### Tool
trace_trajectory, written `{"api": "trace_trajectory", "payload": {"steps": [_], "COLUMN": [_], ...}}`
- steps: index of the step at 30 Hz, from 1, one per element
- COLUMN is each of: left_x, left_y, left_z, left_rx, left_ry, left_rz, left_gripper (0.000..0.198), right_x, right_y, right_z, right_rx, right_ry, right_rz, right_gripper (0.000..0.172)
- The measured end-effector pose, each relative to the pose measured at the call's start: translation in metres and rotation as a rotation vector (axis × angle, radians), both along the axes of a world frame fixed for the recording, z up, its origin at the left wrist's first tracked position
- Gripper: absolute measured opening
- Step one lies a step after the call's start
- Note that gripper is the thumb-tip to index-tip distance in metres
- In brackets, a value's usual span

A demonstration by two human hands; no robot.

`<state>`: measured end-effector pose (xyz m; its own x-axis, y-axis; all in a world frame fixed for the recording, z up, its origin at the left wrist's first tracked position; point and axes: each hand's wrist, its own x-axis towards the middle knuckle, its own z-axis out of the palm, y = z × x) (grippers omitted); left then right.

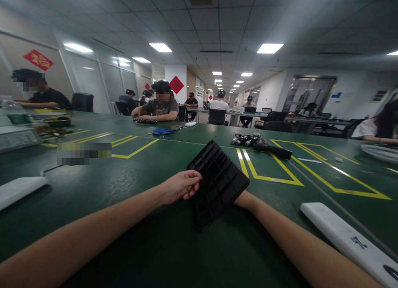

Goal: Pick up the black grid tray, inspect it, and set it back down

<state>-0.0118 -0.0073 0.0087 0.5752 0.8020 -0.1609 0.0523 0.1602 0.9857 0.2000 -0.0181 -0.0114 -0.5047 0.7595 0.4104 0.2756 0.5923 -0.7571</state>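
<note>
A black plastic tray [219, 176] with ribbed compartments is held tilted above the green table [124, 213], its divided face toward me. My right hand [244, 199] reaches behind its lower right edge and supports it; the fingers are hidden by the tray. At the tray's left side is my left hand [183, 184], thumb and fingertips pinched together just in front of the compartments. Whatever those fingertips hold, if anything, is too small to make out.
Beyond the tray lies a bundle of black cables and metal connectors [247, 139]. Yellow tape [280, 180] marks rectangles on the table. White bars [345, 234] flank me, and a blue item [162, 131] lies farther back. Across the table sits a person [161, 107]; several others work beyond.
</note>
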Motion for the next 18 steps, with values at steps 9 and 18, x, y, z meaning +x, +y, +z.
{"api": "trace_trajectory", "payload": {"steps": [9,18], "left_x": [-0.001,0.001], "left_y": [-0.002,-0.007], "left_z": [-0.006,0.007], "left_rx": [0.748,1.029], "left_ry": [0.42,0.807], "left_rz": [0.174,0.139], "left_gripper": [0.016,0.025], "right_x": [0.003,0.002], "right_y": [-0.002,0.002], "right_z": [0.0,-0.006], "right_rx": [0.149,0.193], "right_ry": [-0.148,-0.063], "right_rz": [-0.004,0.037], "right_gripper": [0.049,0.049]}}
